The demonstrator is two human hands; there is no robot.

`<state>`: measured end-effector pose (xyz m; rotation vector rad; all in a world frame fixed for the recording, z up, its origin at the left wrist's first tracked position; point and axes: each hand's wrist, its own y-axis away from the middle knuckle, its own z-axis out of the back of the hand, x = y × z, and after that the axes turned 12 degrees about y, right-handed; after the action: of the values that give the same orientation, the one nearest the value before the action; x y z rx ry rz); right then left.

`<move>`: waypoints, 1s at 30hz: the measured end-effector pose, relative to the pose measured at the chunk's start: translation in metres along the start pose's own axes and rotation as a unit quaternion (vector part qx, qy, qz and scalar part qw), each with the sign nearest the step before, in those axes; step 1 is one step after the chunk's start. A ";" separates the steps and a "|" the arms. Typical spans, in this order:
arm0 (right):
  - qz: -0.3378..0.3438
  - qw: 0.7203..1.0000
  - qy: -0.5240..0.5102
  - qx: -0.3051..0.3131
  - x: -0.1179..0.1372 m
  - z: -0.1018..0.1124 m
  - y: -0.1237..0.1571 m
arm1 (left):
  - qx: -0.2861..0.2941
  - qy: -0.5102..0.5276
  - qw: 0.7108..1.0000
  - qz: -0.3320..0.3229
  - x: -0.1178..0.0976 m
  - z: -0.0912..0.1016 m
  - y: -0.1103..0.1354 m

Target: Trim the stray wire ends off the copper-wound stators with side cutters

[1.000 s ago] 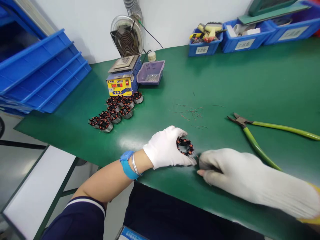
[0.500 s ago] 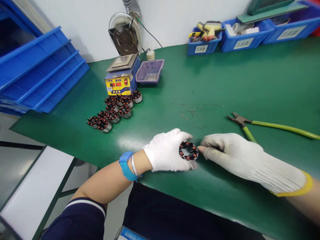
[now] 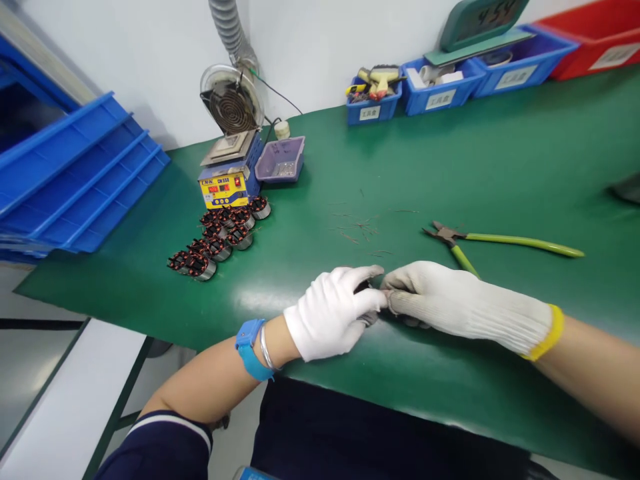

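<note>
My left hand (image 3: 330, 315), in a white glove, is closed around a small wound motor stator (image 3: 364, 288). The glove's fingers cover most of the stator; only a dark bit of it shows between them. My right hand (image 3: 450, 300), in a knitted glove with a yellow cuff, meets the left fingertips at the stator's right side. Its thumb and fingers are pinched together, and what lies between them is hidden. Beyond the right hand, diagonal cutters (image 3: 447, 233) with green handles lie on the green table, their jaws apart. Thin wire offcuts (image 3: 357, 228) are scattered ahead of my hands.
Several wound stators (image 3: 203, 265) stand grouped at the left, before a yellow-fronted solder pot (image 3: 223, 192). A purple tray (image 3: 280, 170) adjoins it. Stacked blue crates (image 3: 85, 173) rise at far left. Blue bins (image 3: 373, 110) and a red bin (image 3: 595, 40) line the wall.
My left fingers have turned over the stator, whose open ring face showed before and is now mostly covered. My right hand has come in against the left fingertips. The view has shifted right.
</note>
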<state>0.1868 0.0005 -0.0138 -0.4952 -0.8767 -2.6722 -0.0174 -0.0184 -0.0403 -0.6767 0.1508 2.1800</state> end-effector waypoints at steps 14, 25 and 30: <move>-0.014 0.996 0.078 -0.027 0.005 -0.002 0.004 | -0.251 0.117 0.932 0.233 -0.014 -0.009 -0.009; -0.019 0.990 0.132 -0.049 -0.001 -0.005 0.004 | -0.091 0.205 0.940 0.258 -0.005 0.007 -0.008; 0.007 0.991 0.045 -0.129 -0.003 -0.007 -0.004 | -0.076 0.259 0.931 0.248 -0.003 0.007 -0.009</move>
<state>0.1868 -0.0003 -0.0219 -0.4317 -0.5034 -2.7841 -0.0119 -0.0126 -0.0319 -1.4242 0.4743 2.4482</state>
